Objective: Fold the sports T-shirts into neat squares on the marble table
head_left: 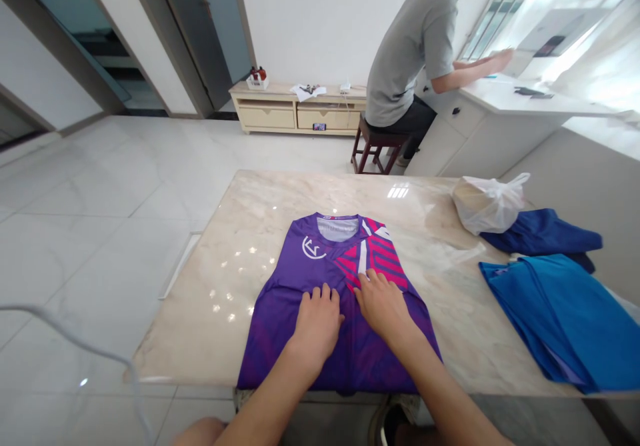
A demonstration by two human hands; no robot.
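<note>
A purple sleeveless jersey (pixel 280 339) with a pink-and-white striped panel and a white emblem lies spread on the marble-patterned table. Its neckline points away from me, and its lower end reaches the near table edge. On the middle of the jersey rests my left hand (pixel 320 316), palm down, fingers slightly bent on the cloth and the thumb out to the side. Close beside it, my right hand (pixel 384 303) lies palm down with fingers apart, touching the lower part of the striped panel. A crease runs across the fabric near both hands.
Folded blue garments (pixel 575 319) lie at the table's right, with a darker blue cloth (pixel 545 229) and a white plastic bag (pixel 490 199) behind. Beyond the table (pixel 200 326), a person in a grey shirt (pixel 415 39) sits on a stool (pixel 375 141). A grey cable (pixel 75 343) hangs at left.
</note>
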